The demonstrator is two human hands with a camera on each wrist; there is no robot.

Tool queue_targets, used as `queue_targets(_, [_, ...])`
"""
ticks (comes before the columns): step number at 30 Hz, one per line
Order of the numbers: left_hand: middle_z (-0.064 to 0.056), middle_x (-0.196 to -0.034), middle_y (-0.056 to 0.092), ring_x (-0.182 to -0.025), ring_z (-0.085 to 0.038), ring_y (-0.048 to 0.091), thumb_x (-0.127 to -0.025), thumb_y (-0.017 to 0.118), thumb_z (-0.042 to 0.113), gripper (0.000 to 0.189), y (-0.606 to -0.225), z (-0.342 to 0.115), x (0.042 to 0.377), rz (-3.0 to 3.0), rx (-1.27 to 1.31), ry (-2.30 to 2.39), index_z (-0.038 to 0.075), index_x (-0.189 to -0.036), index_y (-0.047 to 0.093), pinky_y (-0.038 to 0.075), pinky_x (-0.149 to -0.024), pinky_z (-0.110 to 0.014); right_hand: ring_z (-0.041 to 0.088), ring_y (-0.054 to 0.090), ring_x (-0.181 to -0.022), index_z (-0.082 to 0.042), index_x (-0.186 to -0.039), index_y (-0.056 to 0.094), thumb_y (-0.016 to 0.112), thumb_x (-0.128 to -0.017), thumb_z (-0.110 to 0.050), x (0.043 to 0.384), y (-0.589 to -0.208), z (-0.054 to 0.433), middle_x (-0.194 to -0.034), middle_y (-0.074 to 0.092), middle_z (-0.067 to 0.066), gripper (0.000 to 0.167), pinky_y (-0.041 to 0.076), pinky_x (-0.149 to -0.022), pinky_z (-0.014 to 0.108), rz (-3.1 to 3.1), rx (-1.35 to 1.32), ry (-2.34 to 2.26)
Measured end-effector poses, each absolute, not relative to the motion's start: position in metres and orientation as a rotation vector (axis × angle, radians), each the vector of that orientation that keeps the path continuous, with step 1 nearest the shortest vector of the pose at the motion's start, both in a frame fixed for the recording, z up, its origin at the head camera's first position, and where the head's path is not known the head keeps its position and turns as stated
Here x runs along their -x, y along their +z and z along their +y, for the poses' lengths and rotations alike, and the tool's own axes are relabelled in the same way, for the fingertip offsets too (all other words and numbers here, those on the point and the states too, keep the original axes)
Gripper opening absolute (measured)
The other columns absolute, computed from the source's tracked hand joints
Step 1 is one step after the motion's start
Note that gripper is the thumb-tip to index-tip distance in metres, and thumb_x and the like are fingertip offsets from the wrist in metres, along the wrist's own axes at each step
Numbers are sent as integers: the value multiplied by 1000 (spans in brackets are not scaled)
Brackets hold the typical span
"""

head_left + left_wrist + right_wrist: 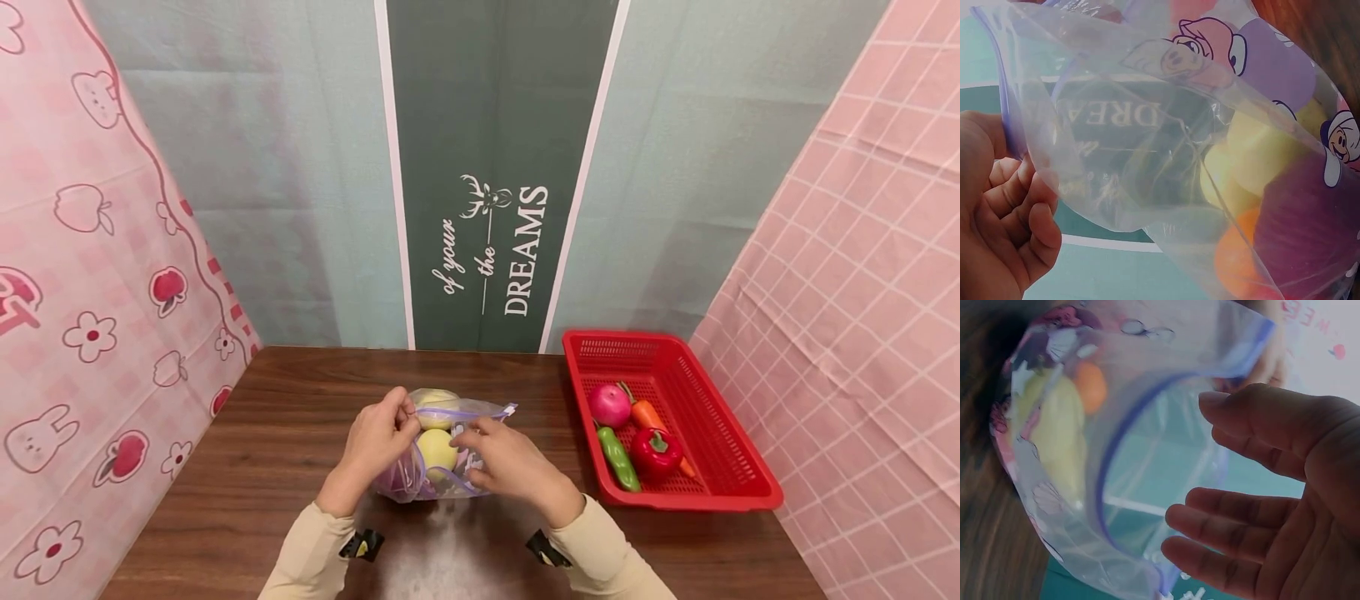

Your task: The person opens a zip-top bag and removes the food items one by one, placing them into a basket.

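A clear zip bag [401, 482] with a purple-edged mouth and cartoon prints stands on the table before me. Through its film show pale yellow rounded pieces [437, 450], an orange piece [1235, 253] and a dark purple piece [1304, 228]; their kinds are blurred by the plastic. My left hand [377, 440] pinches the bag's rim at the left side. Over the right side of the mouth, my right hand [521, 465] has its fingers spread and relaxed, holding nothing. In the right wrist view the bag's mouth [1113, 450] gapes beside those fingertips.
On the right, a red plastic basket [738, 462] holds a pink-red round vegetable [610, 405], a carrot [647, 416], a green pepper [618, 460] and a red bell pepper [656, 454]. Fabric curtains [315, 167] border the wooden table [225, 467] at the back and both sides.
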State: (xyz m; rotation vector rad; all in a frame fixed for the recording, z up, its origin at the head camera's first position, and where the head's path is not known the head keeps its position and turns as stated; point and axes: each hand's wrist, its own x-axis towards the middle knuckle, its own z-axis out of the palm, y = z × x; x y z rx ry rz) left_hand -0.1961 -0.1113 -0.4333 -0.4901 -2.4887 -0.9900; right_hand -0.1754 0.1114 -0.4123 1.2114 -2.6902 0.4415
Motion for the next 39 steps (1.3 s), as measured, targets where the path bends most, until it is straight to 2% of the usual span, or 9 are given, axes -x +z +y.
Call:
queue_targets(4, [14, -57, 45, -49, -5, 41, -75, 58, 11, 9, -434, -112, 196, -2496, 497, -989, 15, -78, 51, 34, -46, -25, 19, 58, -86, -11, -104, 66, 73, -72, -14, 180, -421, 103, -103, 57, 9, 33, 48, -73, 29, -2686, -1274, 378])
queue_targets(9, [14, -58, 45, -49, -5, 41, -75, 59, 12, 9, -435, -113, 197, -2495, 494, -991, 15, -78, 51, 34, -46, -25, 15, 56, -78, -11, -104, 66, 74, -72, -14, 187, -431, 95, -99, 56, 7, 33, 46, -67, 25, -2678, -1294, 337])
queue_targets(18, [16, -56, 43, -47, -4, 39, -73, 58, 12, 9, -434, -112, 198, -2477, 496, -985, 16, -76, 51, 33, -45, -25, 17, 55, -85, -16, -106, 67, 76, -71, -19, 195, -442, 84, -99, 57, 6, 36, 46, -67, 28, -2689, -1302, 203])
queue_targets(27, [16, -55, 42, -47, -4, 38, -72, 58, 11, 12, -436, -113, 197, -2457, 508, -965, 18, -75, 49, 32, -43, -24, 20, 57, -98, -24, -114, 65, 70, -80, -25, 200, -453, 69, -112, 58, 5, 34, 48, -77, 34, -2829, -1245, 56])
queue_targets(32, [17, -56, 41, -47, -4, 38, -72, 56, 13, 9, -436, -112, 197, -2444, 526, -956, 17, -75, 49, 31, -43, -24, 20, 55, -103, -28, -116, 64, 67, -83, -20, 206, -462, 63, -118, 56, 6, 34, 47, -80, 34, -2847, -1248, 37])
queue_targets(39, [17, -55, 41, -47, -4, 38, -70, 59, 11, 12, -435, -111, 197, -2445, 511, -962, 18, -74, 49, 31, -42, -24, 20, 56, -102, -32, -118, 62, 60, -88, -27, 216, -475, 56, -119, 56, 3, 31, 48, -78, 34, -2891, -1227, -65])
